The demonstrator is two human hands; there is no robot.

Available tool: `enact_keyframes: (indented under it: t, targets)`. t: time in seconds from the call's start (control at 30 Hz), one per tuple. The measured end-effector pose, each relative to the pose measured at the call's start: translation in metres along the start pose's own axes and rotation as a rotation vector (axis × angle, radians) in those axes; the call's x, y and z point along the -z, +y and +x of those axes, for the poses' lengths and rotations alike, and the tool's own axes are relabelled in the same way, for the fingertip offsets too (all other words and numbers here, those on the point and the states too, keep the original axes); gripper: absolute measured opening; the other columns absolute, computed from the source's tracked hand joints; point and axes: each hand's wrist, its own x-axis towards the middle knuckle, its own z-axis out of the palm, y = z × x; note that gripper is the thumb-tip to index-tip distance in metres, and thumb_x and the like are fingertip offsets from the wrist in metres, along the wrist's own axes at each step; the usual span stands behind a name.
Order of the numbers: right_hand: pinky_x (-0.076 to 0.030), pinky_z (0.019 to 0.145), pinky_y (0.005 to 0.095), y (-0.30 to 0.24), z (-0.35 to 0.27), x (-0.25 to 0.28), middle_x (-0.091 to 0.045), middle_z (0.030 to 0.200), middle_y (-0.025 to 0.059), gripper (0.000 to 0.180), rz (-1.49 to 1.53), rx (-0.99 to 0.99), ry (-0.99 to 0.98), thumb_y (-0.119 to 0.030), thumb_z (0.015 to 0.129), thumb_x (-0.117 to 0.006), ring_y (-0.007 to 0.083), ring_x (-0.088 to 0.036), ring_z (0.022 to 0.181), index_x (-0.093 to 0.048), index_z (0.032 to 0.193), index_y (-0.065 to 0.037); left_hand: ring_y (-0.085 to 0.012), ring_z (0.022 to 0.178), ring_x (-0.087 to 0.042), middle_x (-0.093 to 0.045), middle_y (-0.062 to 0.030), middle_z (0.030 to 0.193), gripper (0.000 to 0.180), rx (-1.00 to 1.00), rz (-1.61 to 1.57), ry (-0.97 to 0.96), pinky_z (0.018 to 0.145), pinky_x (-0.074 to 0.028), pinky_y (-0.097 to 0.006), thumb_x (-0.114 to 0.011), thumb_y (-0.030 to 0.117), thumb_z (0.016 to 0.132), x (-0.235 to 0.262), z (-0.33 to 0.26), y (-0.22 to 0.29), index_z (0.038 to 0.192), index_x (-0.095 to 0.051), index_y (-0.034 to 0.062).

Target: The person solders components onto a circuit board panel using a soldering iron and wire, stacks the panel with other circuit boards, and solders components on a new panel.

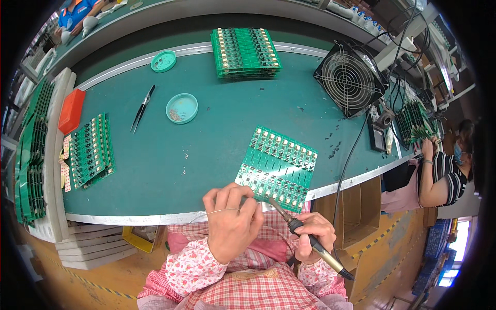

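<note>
A green circuit board panel with rows of pale square parts lies tilted at the bench's near edge. My right hand is closed round a soldering iron, whose tip meets the near part of the panel. At the panel's near left corner, my left hand has its fingers curled in. A thin pale line crosses the back of those fingers; what they pinch, if anything, is hidden.
Beyond lie a stack of boards, two turquoise dishes, tweezers and a black fan. Leftward are more boards and a red box. A dark cable hangs at right, where a person handles boards.
</note>
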Motion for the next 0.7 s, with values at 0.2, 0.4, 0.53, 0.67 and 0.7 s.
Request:
enact_keyframes:
  t: [0.2, 0.4, 0.53, 0.67, 0.7]
  targets:
    - [-0.06, 0.063, 0.0401, 0.002, -0.001, -0.002, -0.062, 0.06, 0.0084, 0.013, 0.005, -0.024, -0.019, -0.006, 0.082, -0.063, 0.02, -0.064, 0.054, -0.057, 0.09, 0.001, -0.0256, 0.099, -0.055, -0.059, -0.0051, 0.101, 0.013, 0.006, 0.023, 0.015, 0.087, -0.034, -0.044, -0.071, 0.006, 0.074, -0.004, 0.002, 0.0, 0.08, -0.059, 0.0056]
    - [-0.06, 0.063, 0.0387, 0.001, 0.004, -0.002, -0.06, 0.057, 0.0074, 0.011, 0.009, -0.032, -0.046, -0.003, 0.079, -0.064, 0.0201, -0.063, 0.052, -0.059, 0.088, 0.0, -0.0258, 0.099, -0.055, -0.059, -0.0051, 0.101, 0.012, 0.013, 0.041, 0.005, 0.087, -0.035, -0.044, -0.071, 0.006, 0.074, -0.005, 0.002, 0.0, 0.081, -0.06, 0.0053]
    - [-0.061, 0.064, 0.0386, 0.001, 0.005, -0.004, -0.059, 0.058, 0.0055, 0.011, -0.019, -0.01, -0.062, -0.003, 0.076, -0.065, 0.0187, -0.062, 0.052, -0.061, 0.087, -0.002, -0.0261, 0.099, -0.056, -0.059, -0.0048, 0.1, 0.013, 0.011, 0.054, 0.005, 0.087, -0.035, -0.045, -0.071, 0.007, 0.075, -0.005, 0.003, 0.001, 0.082, -0.061, 0.0054]
    - [-0.061, 0.068, 0.0362, -0.005, 0.014, 0.004, -0.055, 0.058, 0.0018, 0.015, -0.218, 0.098, -0.275, -0.006, 0.073, -0.066, 0.0177, -0.06, 0.053, -0.064, 0.087, -0.007, -0.0263, 0.099, -0.056, -0.059, -0.0045, 0.1, 0.013, 0.006, 0.047, 0.008, 0.086, -0.036, -0.044, -0.071, 0.007, 0.075, -0.006, 0.003, -0.002, 0.082, -0.061, 0.0055]
    - [-0.061, 0.068, 0.0362, -0.005, 0.014, 0.005, -0.055, 0.058, 0.0018, 0.015, -0.218, 0.098, -0.276, -0.006, 0.073, -0.066, 0.0177, -0.06, 0.053, -0.064, 0.087, -0.007, -0.0263, 0.099, -0.057, -0.059, -0.0045, 0.1, 0.013, 0.002, 0.035, 0.011, 0.086, -0.036, -0.044, -0.071, 0.007, 0.075, -0.006, 0.003, -0.002, 0.081, -0.06, 0.0055]
